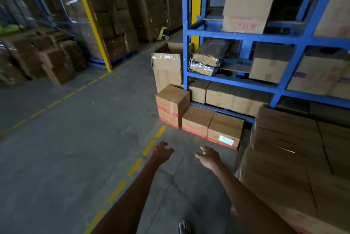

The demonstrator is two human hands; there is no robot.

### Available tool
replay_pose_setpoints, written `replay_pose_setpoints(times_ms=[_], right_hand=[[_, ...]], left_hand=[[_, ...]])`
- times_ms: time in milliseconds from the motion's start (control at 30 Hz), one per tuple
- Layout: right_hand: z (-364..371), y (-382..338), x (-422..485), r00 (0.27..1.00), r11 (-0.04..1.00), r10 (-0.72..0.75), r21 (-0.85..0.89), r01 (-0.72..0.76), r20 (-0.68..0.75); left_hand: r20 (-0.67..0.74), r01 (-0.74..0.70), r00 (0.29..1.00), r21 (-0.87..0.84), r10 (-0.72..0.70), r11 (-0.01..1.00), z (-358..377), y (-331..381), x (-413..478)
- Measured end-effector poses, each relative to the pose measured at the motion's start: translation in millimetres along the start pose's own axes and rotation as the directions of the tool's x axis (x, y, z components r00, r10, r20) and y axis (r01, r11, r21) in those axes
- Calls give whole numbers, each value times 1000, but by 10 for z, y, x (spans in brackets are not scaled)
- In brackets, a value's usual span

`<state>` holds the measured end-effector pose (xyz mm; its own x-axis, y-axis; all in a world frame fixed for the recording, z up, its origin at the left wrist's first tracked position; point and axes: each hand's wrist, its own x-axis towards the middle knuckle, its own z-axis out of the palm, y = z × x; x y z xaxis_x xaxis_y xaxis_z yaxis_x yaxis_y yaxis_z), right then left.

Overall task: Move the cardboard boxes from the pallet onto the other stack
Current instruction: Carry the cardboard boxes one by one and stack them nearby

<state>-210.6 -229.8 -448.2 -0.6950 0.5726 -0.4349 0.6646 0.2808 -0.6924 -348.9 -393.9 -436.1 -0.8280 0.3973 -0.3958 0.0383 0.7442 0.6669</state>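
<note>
A large block of stacked cardboard boxes fills the right side, close to me. Ahead on the floor sits a small group of red-striped cardboard boxes: a stack of two on the left and two single ones to its right, against the blue rack. My left hand and my right hand both reach forward over the bare floor, fingers loosely spread and holding nothing. They hang short of the floor boxes. My right forearm passes beside the big stack.
A blue steel rack with boxes and foil-wrapped bundles stands behind the floor boxes. A tall open carton leans at its left corner. A dashed yellow line runs along the grey floor. More stacked cartons and a yellow post stand far left.
</note>
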Motion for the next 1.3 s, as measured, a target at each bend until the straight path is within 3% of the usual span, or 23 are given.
replay_pose_setpoints(times_ms=[467,1067,1300], right_hand=[[-350,-1543,2850,1000,992,1,-124,-1,4],[-14,-3022,7141,975,970,210,-111,-218,-78],[123,-3187,8612,942,949,316,15,-316,-117]], left_hand=[[-6,13,1000,-55,-13,998,-959,1118,3056],[283,-76,959,283,-8,956,-1735,1601,8070],[317,-62,947,331,-49,942,-1580,1623,9759]])
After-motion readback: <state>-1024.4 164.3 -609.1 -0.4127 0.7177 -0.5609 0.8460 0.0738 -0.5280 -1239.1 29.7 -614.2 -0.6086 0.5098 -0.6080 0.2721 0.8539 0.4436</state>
